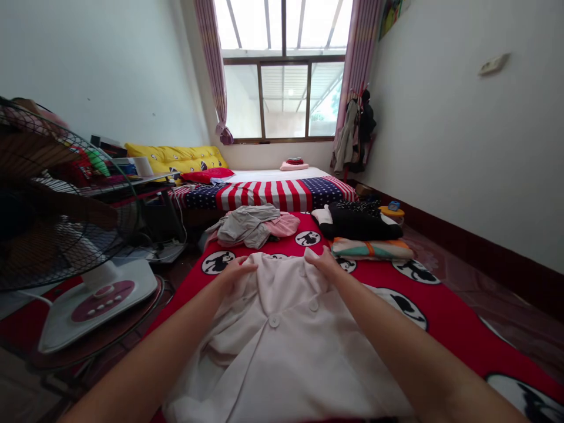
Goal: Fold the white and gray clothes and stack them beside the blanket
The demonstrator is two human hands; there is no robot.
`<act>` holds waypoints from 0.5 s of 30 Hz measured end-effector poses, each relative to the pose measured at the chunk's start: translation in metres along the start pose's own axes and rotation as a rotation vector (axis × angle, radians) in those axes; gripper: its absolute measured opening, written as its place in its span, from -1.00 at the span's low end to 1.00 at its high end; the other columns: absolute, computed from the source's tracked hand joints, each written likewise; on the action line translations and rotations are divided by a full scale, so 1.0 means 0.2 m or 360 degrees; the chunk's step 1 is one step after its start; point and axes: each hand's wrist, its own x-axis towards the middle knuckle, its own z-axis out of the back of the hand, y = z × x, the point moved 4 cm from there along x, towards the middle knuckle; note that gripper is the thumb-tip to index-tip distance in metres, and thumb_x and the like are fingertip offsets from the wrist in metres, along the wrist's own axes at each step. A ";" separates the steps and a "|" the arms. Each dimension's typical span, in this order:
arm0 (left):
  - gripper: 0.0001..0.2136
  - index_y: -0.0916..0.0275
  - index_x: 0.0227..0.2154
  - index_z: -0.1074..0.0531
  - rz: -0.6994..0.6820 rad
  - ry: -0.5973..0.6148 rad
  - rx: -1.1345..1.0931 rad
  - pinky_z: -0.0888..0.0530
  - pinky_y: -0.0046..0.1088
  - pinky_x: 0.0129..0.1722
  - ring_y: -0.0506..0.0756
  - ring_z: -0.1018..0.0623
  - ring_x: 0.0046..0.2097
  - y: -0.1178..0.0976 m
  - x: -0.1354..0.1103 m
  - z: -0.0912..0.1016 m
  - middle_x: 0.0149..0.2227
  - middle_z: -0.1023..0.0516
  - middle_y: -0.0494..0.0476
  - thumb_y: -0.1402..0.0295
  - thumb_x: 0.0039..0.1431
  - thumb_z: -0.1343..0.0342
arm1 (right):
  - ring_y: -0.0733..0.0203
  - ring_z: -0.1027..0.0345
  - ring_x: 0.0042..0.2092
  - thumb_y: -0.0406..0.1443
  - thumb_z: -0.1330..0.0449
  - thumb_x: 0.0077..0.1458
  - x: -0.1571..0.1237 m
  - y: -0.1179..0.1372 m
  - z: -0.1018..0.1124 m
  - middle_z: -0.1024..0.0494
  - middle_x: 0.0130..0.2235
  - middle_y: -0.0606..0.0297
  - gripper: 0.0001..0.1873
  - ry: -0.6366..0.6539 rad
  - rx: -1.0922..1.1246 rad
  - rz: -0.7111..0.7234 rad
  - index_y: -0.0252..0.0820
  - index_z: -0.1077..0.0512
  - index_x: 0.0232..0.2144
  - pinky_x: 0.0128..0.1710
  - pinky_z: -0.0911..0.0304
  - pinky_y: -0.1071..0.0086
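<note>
A white buttoned jacket (304,352) lies spread over the red patterned cloth (445,311), its collar end away from me and its lower part running off the bottom of the view. My left hand (238,273) is closed on the jacket at the left of the collar, thumb on top. At the right of the collar my right hand (324,264) pinches the fabric. Large buttons show down the front. Beyond the collar sits a loose heap of grey and pink clothes (251,226).
Folded dark clothes (359,220) lie on an orange and green folded cloth (374,248) at the right. On the left stands a floor fan (101,294) on a round stool. A bed with a flag-patterned cover (268,194) is under the window.
</note>
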 end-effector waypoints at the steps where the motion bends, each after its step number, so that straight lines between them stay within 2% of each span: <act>1: -0.45 0.30 -0.05 -0.41 -0.0029 0.0174 -0.0071 -0.49 -0.38 -0.29 0.21 -0.58 -0.19 -0.01 -0.04 -0.03 -0.18 -0.59 0.28 0.22 -0.17 -0.30 | -0.07 -0.36 0.01 -0.15 -0.37 -0.25 -0.03 0.01 -0.01 -0.43 0.04 -0.06 -0.18 0.0138 -0.0042 -0.0045 -0.29 -0.28 0.09 -0.10 -0.33 0.18; 3: -0.44 0.26 -0.05 -0.43 -0.0095 0.0580 -0.0177 -0.48 -0.43 -0.29 0.16 -0.57 -0.23 -0.06 -0.15 -0.06 -0.21 -0.59 0.19 0.31 -0.22 -0.32 | -0.02 -0.45 -0.16 -0.26 -0.43 -0.42 -0.10 0.05 0.00 -0.56 -0.14 0.09 -0.29 0.0477 -0.0103 -0.0159 -0.24 -0.44 -0.09 -0.24 -0.38 0.25; 5: -0.55 0.27 -0.15 -0.49 -0.0180 0.0983 -0.0108 -0.46 -0.48 -0.30 0.10 -0.55 -0.28 -0.14 -0.25 -0.07 -0.29 -0.58 0.12 0.38 -0.23 -0.31 | 0.09 -0.45 -0.38 -0.33 -0.44 -0.51 -0.19 0.11 0.03 -0.58 -0.39 0.24 -0.47 0.0971 -0.0285 -0.0212 -0.24 -0.53 -0.31 -0.43 -0.36 0.35; 6: -0.66 0.29 -0.27 -0.52 -0.0251 0.1098 -0.0019 -0.45 -0.49 -0.31 0.08 -0.54 -0.31 -0.19 -0.29 -0.05 -0.34 -0.57 0.09 0.40 -0.23 -0.30 | 0.15 -0.42 -0.44 -0.35 -0.43 -0.51 -0.22 0.15 0.06 -0.55 -0.47 0.30 -0.56 0.1185 -0.0384 -0.0181 -0.25 -0.53 -0.40 -0.49 -0.32 0.40; 7: -0.77 0.32 -0.40 -0.53 -0.0366 0.1131 0.0057 -0.45 -0.50 -0.31 0.07 -0.53 -0.33 -0.26 -0.31 -0.03 -0.38 -0.55 0.09 0.42 -0.22 -0.29 | 0.19 -0.40 -0.47 -0.33 -0.41 -0.47 -0.24 0.20 0.10 -0.52 -0.51 0.33 -0.63 0.1299 -0.0439 -0.0101 -0.26 -0.53 -0.44 -0.53 -0.29 0.44; 8: -0.86 0.33 -0.50 -0.51 -0.0520 0.1037 0.0076 -0.46 -0.49 -0.30 0.07 -0.52 -0.32 -0.33 -0.31 0.01 -0.38 -0.54 0.10 0.41 -0.20 -0.27 | 0.21 -0.39 -0.47 -0.31 -0.38 -0.39 -0.24 0.26 0.14 -0.50 -0.51 0.34 -0.68 0.1277 -0.0421 0.0026 -0.25 -0.52 -0.44 -0.53 -0.28 0.46; 9: -0.90 0.32 -0.54 -0.48 -0.0683 0.0778 0.0025 -0.47 -0.47 -0.26 0.08 -0.52 -0.29 -0.42 -0.29 0.06 -0.34 -0.53 0.11 0.40 -0.16 -0.24 | 0.20 -0.41 -0.43 -0.27 -0.34 -0.30 -0.23 0.32 0.18 -0.51 -0.47 0.33 -0.70 0.1108 -0.0333 0.0183 -0.24 -0.52 -0.39 -0.50 -0.30 0.45; 11: -0.88 0.27 -0.42 -0.49 -0.0954 0.0066 -0.0028 -0.46 -0.38 -0.11 0.12 -0.52 -0.15 -0.54 -0.22 0.17 -0.21 -0.51 0.12 0.38 -0.07 -0.19 | 0.13 -0.44 -0.24 -0.24 -0.26 -0.16 -0.18 0.40 0.29 -0.52 -0.28 0.27 -0.63 0.0481 -0.0098 0.0488 -0.19 -0.49 -0.21 -0.33 -0.38 0.38; 13: -0.68 0.22 -0.17 -0.46 -0.1094 -0.0489 0.0130 -0.36 -0.29 0.09 0.16 -0.45 0.03 -0.57 -0.17 0.23 -0.04 -0.44 0.15 0.39 -0.08 -0.21 | 0.03 -0.32 0.05 -0.23 -0.23 -0.11 -0.18 0.40 0.35 -0.42 0.01 0.18 -0.46 -0.0029 -0.0074 0.0670 -0.10 -0.39 0.00 -0.09 -0.36 0.23; 14: -0.56 0.20 -0.07 -0.42 -0.1099 -0.0648 0.0261 -0.28 -0.25 0.16 0.18 -0.38 0.11 -0.54 -0.15 0.24 0.04 -0.38 0.18 0.41 -0.10 -0.24 | -0.01 -0.19 0.17 -0.23 -0.24 -0.11 -0.20 0.36 0.36 -0.31 0.13 0.14 -0.38 -0.0166 -0.0149 0.0710 -0.08 -0.32 0.08 0.01 -0.30 0.16; 15: -0.45 0.21 0.01 -0.37 -0.1050 -0.0730 0.0391 -0.21 -0.23 0.21 0.22 -0.32 0.17 -0.49 -0.13 0.24 0.10 -0.31 0.22 0.42 -0.15 -0.27 | -0.05 -0.07 0.25 -0.23 -0.24 -0.11 -0.23 0.30 0.36 -0.19 0.21 0.10 -0.31 -0.0232 -0.0251 0.0719 -0.08 -0.27 0.13 0.09 -0.23 0.10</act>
